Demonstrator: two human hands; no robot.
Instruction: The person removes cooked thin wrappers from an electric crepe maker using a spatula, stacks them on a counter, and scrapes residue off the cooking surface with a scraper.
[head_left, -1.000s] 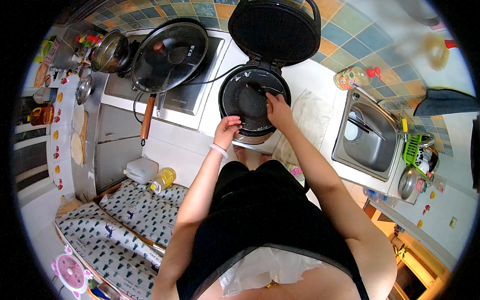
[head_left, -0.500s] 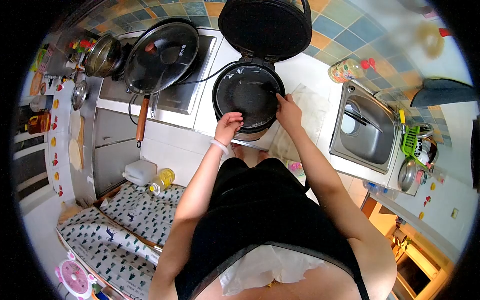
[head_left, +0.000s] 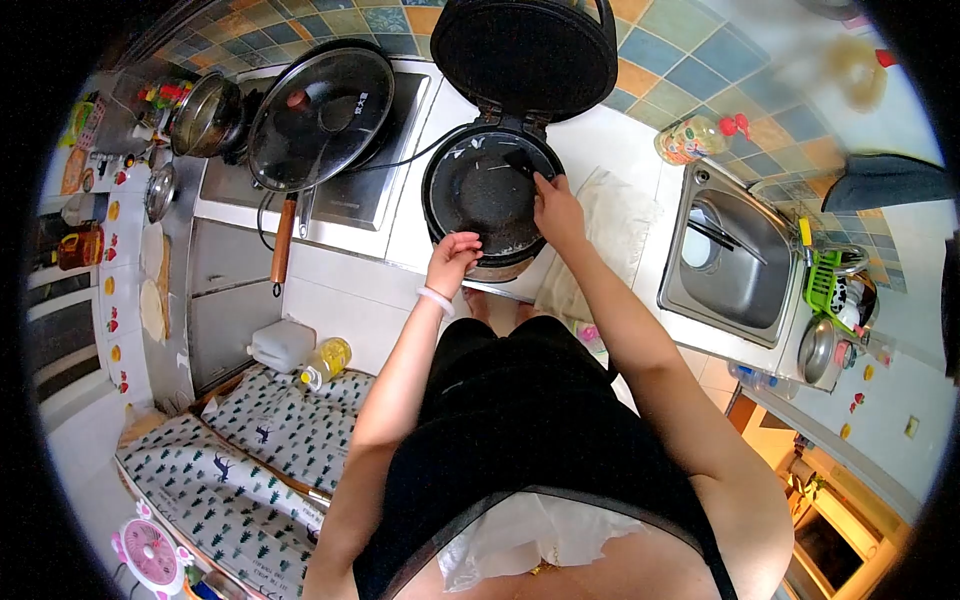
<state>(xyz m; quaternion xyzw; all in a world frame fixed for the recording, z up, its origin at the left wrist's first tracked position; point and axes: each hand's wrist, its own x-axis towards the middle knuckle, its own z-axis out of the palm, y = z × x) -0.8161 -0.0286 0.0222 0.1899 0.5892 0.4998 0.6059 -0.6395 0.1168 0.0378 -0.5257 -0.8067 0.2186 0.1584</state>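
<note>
A round black electric griddle [head_left: 484, 195] sits on the counter, its lid [head_left: 525, 60] raised at the back. Whitish flakes lie on the plate, mostly along the far side and near the front. My right hand [head_left: 558, 210] reaches over the plate's right side, fingers closed on a small dark flat scraper [head_left: 518, 160]; most of the scraper blends into the black surface. At the front left rim is my left hand [head_left: 454, 260], fingers loosely bent and thumb apart, with nothing visible in it.
Left of the griddle, a lidded frying pan [head_left: 320, 115] with a wooden handle stands on the cooktop [head_left: 345, 205]. A pale cloth [head_left: 605, 225] lies to the right, before the sink [head_left: 735, 290]. Behind the cloth stands a bottle with a red cap [head_left: 690, 140]. A cord [head_left: 415, 155] crosses the counter.
My right hand has moved from the right rim inward and slightly up over the plate, with the dark scraper now showing beyond its fingers. My left hand stays near the front rim.
</note>
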